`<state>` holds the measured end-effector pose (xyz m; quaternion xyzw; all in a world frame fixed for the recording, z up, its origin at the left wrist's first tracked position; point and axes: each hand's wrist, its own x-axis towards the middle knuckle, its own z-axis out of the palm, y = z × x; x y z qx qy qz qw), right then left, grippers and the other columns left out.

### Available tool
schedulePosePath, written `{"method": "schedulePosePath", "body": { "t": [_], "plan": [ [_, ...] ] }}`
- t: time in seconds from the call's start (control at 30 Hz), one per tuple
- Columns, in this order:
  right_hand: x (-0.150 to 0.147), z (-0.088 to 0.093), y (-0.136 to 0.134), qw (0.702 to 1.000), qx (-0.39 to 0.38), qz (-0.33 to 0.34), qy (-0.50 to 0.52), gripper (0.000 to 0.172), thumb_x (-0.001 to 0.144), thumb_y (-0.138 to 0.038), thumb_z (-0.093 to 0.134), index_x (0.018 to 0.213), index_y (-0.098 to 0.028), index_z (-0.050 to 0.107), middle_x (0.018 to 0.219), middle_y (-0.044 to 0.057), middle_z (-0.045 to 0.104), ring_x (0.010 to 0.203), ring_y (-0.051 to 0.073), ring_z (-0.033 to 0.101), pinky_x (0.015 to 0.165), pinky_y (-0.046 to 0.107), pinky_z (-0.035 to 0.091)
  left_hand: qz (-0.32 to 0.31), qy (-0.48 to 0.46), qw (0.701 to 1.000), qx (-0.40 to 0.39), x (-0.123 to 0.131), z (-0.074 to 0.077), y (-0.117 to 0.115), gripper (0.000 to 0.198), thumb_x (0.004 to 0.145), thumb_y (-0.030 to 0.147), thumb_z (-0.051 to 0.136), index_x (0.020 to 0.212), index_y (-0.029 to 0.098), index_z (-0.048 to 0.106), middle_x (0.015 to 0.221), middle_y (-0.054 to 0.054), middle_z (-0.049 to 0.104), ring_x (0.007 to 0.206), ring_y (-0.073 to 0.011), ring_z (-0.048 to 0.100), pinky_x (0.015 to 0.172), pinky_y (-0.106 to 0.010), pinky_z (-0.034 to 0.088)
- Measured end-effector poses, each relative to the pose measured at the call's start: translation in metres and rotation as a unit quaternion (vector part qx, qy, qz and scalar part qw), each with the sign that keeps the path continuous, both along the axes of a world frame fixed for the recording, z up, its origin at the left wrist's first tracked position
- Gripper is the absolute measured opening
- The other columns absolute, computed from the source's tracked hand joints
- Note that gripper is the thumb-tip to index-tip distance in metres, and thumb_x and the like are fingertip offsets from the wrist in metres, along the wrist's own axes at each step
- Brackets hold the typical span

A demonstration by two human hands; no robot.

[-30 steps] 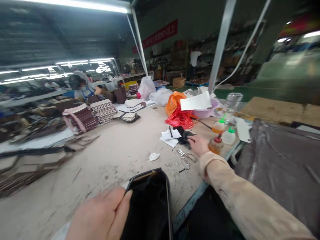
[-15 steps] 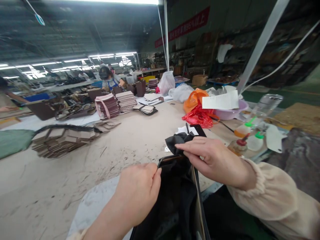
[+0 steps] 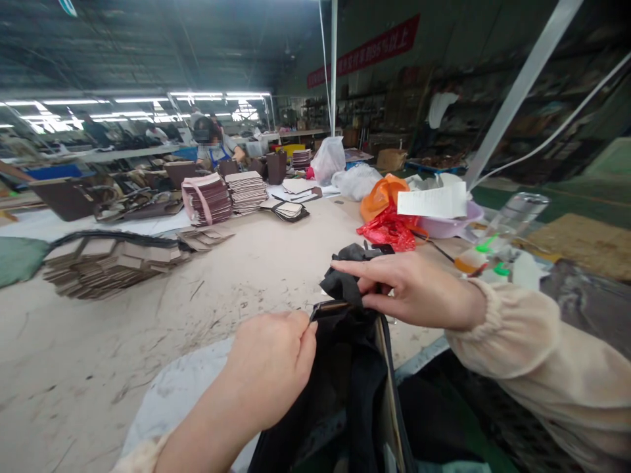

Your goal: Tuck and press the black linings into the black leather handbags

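A black bag [image 3: 345, 394] stands open at the near edge of the work table [image 3: 148, 328]. My left hand [image 3: 269, 364] is closed, pinching the left side of the bag's rim. My right hand [image 3: 409, 289] pinches a small crumpled black cloth [image 3: 345, 279] just above the bag's mouth, its forefinger stretched out to the left. Thumb and other fingers press the cloth against the rim's far side.
A red plastic bag [image 3: 389, 231], an orange bag [image 3: 382, 194] and a pink basin [image 3: 451, 223] with a white sheet lie right of centre. Glue bottles [image 3: 476, 256] stand behind my right wrist. Stacks of brown pieces [image 3: 116, 263] and folded stacks [image 3: 207, 197] fill the left. A person [image 3: 211, 141] works far back.
My right hand came back from the far cloth near the scissors, carrying the black cloth to the bag's mouth. It now sits slightly higher. My left hand kept its hold on the rim.
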<state>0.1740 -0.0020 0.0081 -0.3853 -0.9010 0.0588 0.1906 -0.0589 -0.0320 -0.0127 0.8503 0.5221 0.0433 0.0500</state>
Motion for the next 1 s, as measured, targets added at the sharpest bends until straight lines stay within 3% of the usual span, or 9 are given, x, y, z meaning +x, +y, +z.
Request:
{"method": "schedulePosePath", "body": {
  "t": [0.3,0.4,0.53,0.63,0.73,0.87,1.0],
  "plan": [
    [-0.008,-0.014,-0.007,0.982,0.161,0.034,-0.088,0.044,0.087,-0.013,0.043,0.130,-0.016,0.048,0.077,0.004,0.064,0.072,0.015,0.056,0.066,0.027,0.045,-0.001,0.004,1.000,0.009,0.000,0.001,0.000,0.037,0.092,0.033,0.028,0.072,0.019,0.057,0.062,-0.002,0.061,0.055,-0.0149,0.054,0.054,-0.027,0.027],
    [-0.012,-0.019,-0.011,0.974,0.207,0.038,-0.080,0.043,0.087,-0.011,0.041,0.130,-0.011,0.048,0.080,0.006,0.066,0.076,0.017,0.056,0.069,0.029,0.047,0.000,0.005,1.000,0.010,0.001,0.002,0.000,0.038,0.092,0.033,0.028,0.071,0.020,0.057,0.061,-0.002,0.061,0.056,-0.0155,0.055,0.054,-0.028,0.027],
    [-0.012,-0.025,-0.011,0.977,0.212,-0.001,-0.031,0.046,0.085,-0.012,0.043,0.131,-0.008,0.045,0.079,0.007,0.064,0.074,0.016,0.056,0.069,0.030,0.048,0.003,0.003,1.000,0.010,0.001,0.002,0.000,0.037,0.091,0.033,0.029,0.071,0.020,0.057,0.062,-0.002,0.061,0.055,-0.0158,0.055,0.054,-0.028,0.027],
    [-0.012,-0.033,-0.009,0.983,0.161,-0.031,0.079,0.044,0.081,-0.012,0.047,0.125,-0.011,0.051,0.076,0.003,0.062,0.070,0.013,0.056,0.069,0.028,0.048,0.006,0.000,1.000,0.005,0.001,0.003,-0.002,0.037,0.091,0.033,0.029,0.071,0.020,0.056,0.062,-0.002,0.061,0.054,-0.0153,0.054,0.053,-0.027,0.027],
    [-0.012,-0.046,-0.008,0.961,0.030,-0.079,0.263,0.043,0.078,-0.014,0.052,0.121,-0.015,0.053,0.075,0.000,0.061,0.061,0.009,0.054,0.059,0.022,0.047,0.006,0.001,1.000,-0.001,0.002,0.004,-0.002,0.037,0.091,0.033,0.029,0.070,0.020,0.056,0.062,-0.001,0.061,0.054,-0.0154,0.053,0.053,-0.027,0.027],
    [-0.009,-0.060,-0.006,0.859,-0.176,-0.095,0.470,0.046,0.076,-0.020,0.059,0.121,-0.014,0.051,0.078,0.002,0.063,0.062,0.010,0.057,0.056,0.023,0.046,0.003,-0.006,1.000,-0.007,0.002,0.002,0.000,0.037,0.092,0.033,0.028,0.070,0.020,0.055,0.063,-0.002,0.061,0.055,-0.0151,0.052,0.054,-0.028,0.027],
    [0.000,-0.060,-0.004,0.777,-0.257,-0.086,0.568,0.043,0.075,-0.023,0.062,0.117,-0.018,0.054,0.083,0.005,0.066,0.071,0.015,0.062,0.063,0.029,0.050,0.001,-0.008,1.000,-0.006,0.000,-0.001,0.001,0.038,0.092,0.033,0.028,0.067,0.019,0.054,0.061,-0.002,0.060,0.055,-0.0144,0.053,0.055,-0.028,0.028]
  ]
}}
